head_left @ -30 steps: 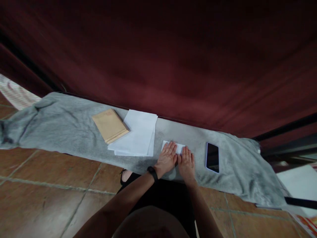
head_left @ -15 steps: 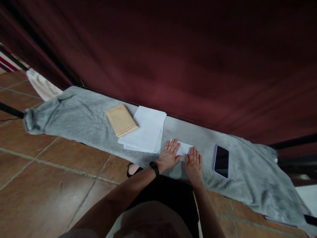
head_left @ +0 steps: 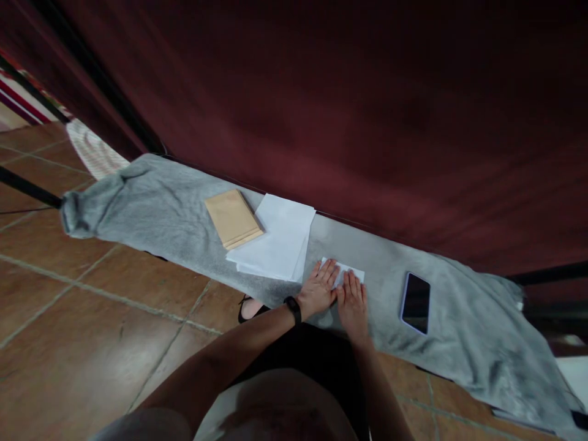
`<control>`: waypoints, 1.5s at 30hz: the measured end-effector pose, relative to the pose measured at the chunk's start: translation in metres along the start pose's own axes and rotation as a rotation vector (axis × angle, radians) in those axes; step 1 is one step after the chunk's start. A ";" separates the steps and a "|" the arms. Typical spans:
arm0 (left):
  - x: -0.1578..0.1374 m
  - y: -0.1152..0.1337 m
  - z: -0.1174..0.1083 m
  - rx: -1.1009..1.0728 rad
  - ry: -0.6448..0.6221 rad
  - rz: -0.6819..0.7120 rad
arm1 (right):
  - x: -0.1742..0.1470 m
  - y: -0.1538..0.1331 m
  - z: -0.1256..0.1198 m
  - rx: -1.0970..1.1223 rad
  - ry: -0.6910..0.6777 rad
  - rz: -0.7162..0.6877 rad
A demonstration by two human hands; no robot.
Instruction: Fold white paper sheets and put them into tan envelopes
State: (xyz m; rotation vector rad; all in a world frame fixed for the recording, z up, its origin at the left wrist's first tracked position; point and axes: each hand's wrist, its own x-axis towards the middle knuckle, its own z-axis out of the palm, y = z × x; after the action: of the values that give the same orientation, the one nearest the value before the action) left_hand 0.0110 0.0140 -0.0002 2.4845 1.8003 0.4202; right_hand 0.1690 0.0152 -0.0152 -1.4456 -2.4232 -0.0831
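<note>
A small folded sheet of white paper [head_left: 341, 277] lies on the grey cloth under both hands. My left hand [head_left: 320, 289], with a black band on its wrist, rests flat on the paper's left part, fingers stretched out. Flat on its middle and right part lies my right hand [head_left: 353, 305], its fingers extended and close together. The hands are side by side, thumbs nearly touching, and hide much of the paper. Left of them is a stack of white sheets [head_left: 280, 239], partly overlapped by a stack of tan envelopes [head_left: 233, 218].
A phone [head_left: 416, 303] in a light purple case lies right of my hands. The grey cloth [head_left: 169, 202] covers a long narrow surface. Behind it hangs a dark red curtain [head_left: 321, 122]; brown floor tiles [head_left: 92, 318] show below.
My right hand has slid left across the folded paper, closer to my left hand. The whole view has shifted slightly; the stacks and phone stay in place on the cloth.
</note>
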 end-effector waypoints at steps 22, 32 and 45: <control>-0.041 -0.010 -0.005 0.065 0.082 -0.165 | -0.017 0.017 0.000 -0.018 0.150 0.084; -0.050 -0.065 -0.073 0.035 0.272 -0.249 | -0.016 0.018 0.007 -0.030 0.168 0.134; -0.110 -0.201 -0.114 0.192 0.264 -0.665 | -0.019 0.017 0.009 0.002 0.178 0.127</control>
State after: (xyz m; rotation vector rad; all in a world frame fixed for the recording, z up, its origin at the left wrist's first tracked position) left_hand -0.2343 -0.0385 0.0496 1.8064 2.7192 0.5594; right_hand 0.1902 0.0097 -0.0317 -1.5181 -2.1850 -0.1732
